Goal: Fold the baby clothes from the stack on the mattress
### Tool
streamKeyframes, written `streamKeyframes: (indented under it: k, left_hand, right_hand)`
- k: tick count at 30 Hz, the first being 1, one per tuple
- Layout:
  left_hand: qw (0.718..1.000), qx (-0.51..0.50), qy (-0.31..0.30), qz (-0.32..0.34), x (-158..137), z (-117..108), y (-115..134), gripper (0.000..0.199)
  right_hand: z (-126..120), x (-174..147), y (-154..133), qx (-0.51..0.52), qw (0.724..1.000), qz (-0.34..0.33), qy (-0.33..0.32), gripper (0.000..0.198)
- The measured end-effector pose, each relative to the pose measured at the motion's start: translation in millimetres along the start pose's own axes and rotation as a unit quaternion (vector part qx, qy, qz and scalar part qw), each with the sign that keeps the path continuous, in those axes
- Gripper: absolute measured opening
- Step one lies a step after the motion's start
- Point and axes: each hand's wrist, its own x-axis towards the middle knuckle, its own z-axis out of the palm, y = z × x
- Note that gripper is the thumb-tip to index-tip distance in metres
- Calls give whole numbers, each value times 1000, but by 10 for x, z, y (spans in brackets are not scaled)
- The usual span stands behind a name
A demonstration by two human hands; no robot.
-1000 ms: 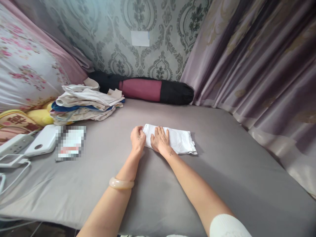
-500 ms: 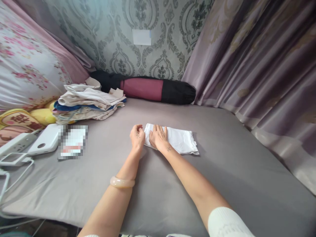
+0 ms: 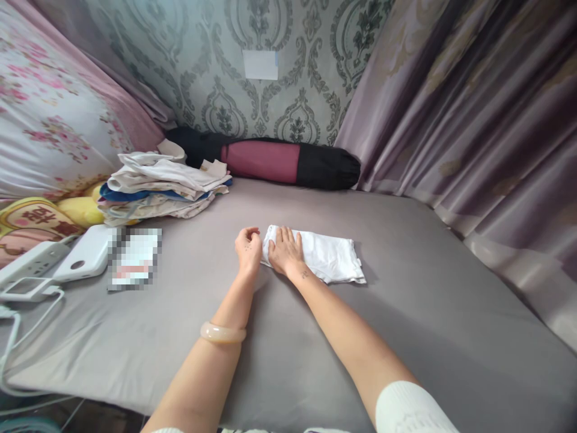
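A folded white garment (image 3: 331,255) lies flat on the grey bed sheet (image 3: 288,349), its long side running left to right. My right hand (image 3: 286,249) rests palm down on its left half, fingers stretched out and slightly spread. Beside the garment's left end is my left hand (image 3: 247,246), with its fingers curled inward. The palm faces away, so whether it holds anything is hidden. A pale bangle (image 3: 223,332) circles my left forearm.
A pile of folded clothes (image 3: 166,183) sits at the back left, near a maroon-and-black roll (image 3: 261,161) along the wall. At left are a yellow plush (image 3: 83,209), a power strip (image 3: 38,261), a white power bank (image 3: 88,255), cables, and a pixelated object (image 3: 135,258). Curtains (image 3: 451,108) hang at right.
My right hand has slid slightly left across the white garment, still flat. My left hand stays curled at the garment's left end. The view has shifted slightly.
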Motion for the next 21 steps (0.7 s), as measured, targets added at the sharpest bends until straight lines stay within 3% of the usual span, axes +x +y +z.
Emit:
streamKeyframes:
  k: [6,12,21]
  left_hand:
    - [1000,-15,16,-14,5,3,39,28]
    - [999,-21,35,-4,23,-21,39,25]
    - [999,-24,34,1,25,-3,26,24]
  right_hand:
    - [-15,43,-39,-5,1000,8,-5,61]
    - [-14,70,-154,10,998,-52,-15,60]
    - [0,49,-155,12,998,-59,-17,59]
